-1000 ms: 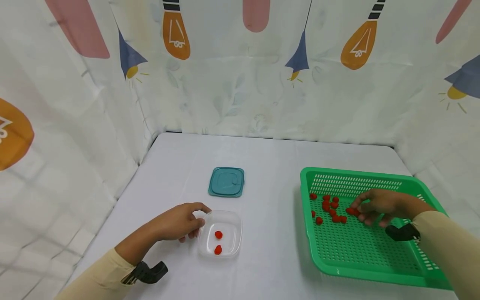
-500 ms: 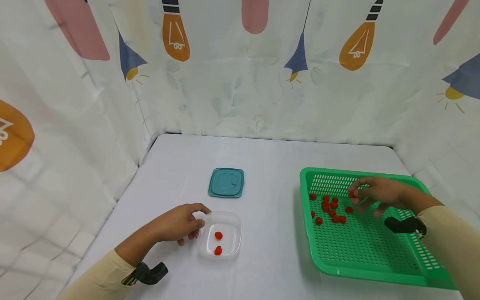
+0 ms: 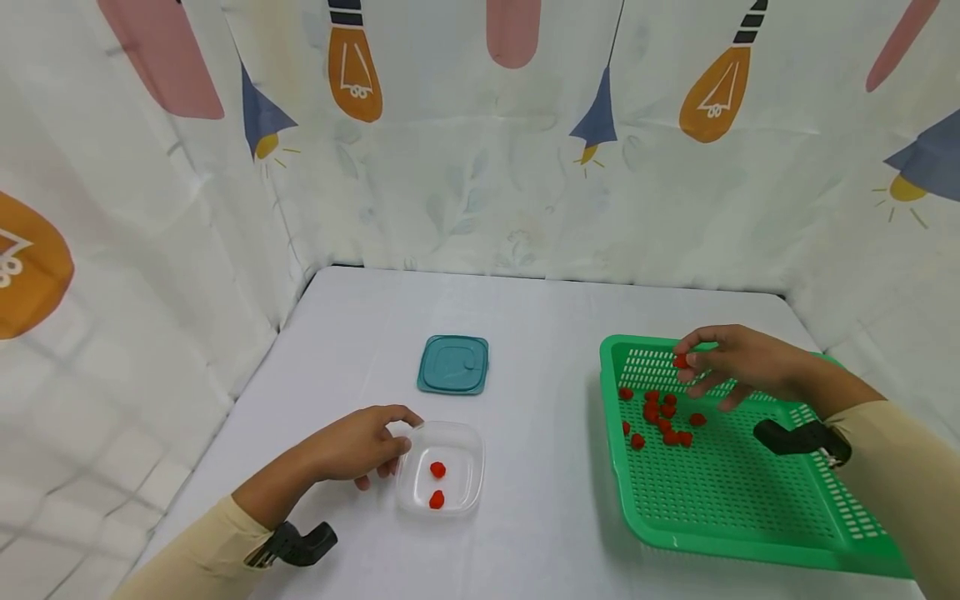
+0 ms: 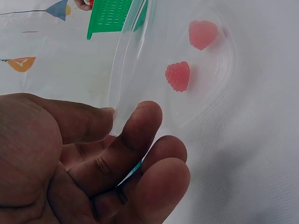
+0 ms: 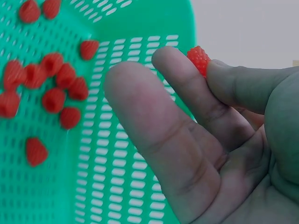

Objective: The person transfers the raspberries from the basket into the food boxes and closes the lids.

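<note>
A clear square plastic container (image 3: 476, 479) stands on the table at centre left, with two red raspberries (image 3: 437, 470) lying apart on its floor. My left hand (image 3: 367, 446) grips the container's near-left rim between thumb and fingers; in the left wrist view the thumb tip meets the wall. My right hand (image 3: 757, 362) is raised over the back of the green basket (image 3: 720, 542), pinching one raspberry (image 5: 198, 60) between thumb and fingertip while the other fingers are spread. Several more raspberries (image 5: 53, 100) lie in the basket's left part.
A teal square lid (image 3: 453, 365) lies flat on the white table (image 3: 540, 417) behind the container. Patterned white curtains (image 3: 465, 167) enclose the table at the back and sides. The basket's raised perforated wall stands between the raspberries and the container.
My right hand has picked a raspberry out of the basket and lifted it up, back and to the left. The left hand and the container have stayed in place.
</note>
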The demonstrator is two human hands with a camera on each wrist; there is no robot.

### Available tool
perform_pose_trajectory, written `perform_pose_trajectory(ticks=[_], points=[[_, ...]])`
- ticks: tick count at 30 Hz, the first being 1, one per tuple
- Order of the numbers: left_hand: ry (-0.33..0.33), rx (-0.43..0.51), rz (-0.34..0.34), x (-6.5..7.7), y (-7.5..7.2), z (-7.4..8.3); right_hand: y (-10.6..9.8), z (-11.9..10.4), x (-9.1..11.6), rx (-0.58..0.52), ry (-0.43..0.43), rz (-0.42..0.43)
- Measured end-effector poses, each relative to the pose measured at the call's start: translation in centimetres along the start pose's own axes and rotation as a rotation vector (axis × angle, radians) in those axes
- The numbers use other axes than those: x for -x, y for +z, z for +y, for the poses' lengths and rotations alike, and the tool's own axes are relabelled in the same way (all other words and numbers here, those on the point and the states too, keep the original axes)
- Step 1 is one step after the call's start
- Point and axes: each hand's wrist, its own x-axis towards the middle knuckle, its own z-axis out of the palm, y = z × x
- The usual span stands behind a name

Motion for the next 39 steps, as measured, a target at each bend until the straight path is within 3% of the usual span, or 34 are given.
perform_pose_trajectory(ticks=[9,25,39], points=[[-0.001,0.007,-0.005,0.0,0.1,0.0,1.1,-2.4,-0.9,-0.025,-0.017,-0.036],[-0.011,-0.003,0.009,0.0,0.4,-0.2,5.0,-7.9,-2.9,-0.023,-0.065,-0.111],[0.015,0.011,0.004,0.2,0.3,-0.2,10.6,-11.2,-5.9,-0.029,-0.117,-0.224]])
